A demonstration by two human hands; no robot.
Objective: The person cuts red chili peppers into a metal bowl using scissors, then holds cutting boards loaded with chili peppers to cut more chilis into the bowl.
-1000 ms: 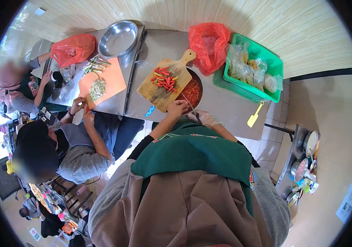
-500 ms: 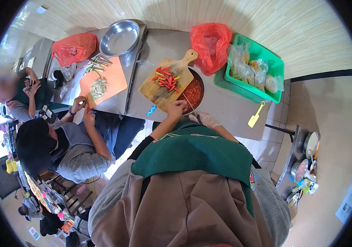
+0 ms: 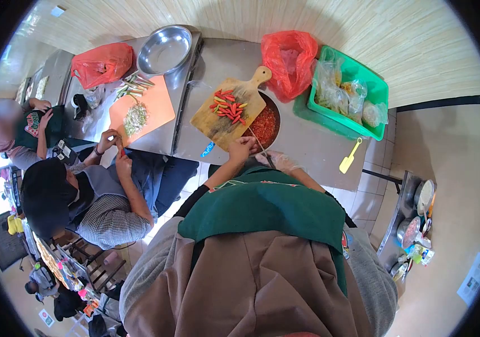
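Note:
My right hand [image 3: 282, 161], in a clear plastic glove, is closed around the dark handle of a knife [image 3: 261, 141]. The thin blade points up and left over the near rim of a bowl of chopped red chilies [image 3: 265, 124]. Beside the blade, my bare left hand [image 3: 242, 147] is pinched closed; whatever lies between its fingertips is too small to make out. A wooden cutting board [image 3: 206, 122] with a handle rests partly over the bowl's left side. Whole red and yellowish chilies [image 3: 230, 106] are heaped on it.
Behind the bowl lies a red plastic bag [image 3: 289, 62]; right of it stands a green basket [image 3: 379, 90] of bagged food. A yellow spatula-like tool [image 3: 350, 156] lies near the table's right edge. A co-worker [image 3: 111, 191] at left works by an orange cutting board [image 3: 161, 106].
My right hand and the knife have shifted slightly at the bowl's near rim. My left hand stays almost in place. The person at far left has moved their hands.

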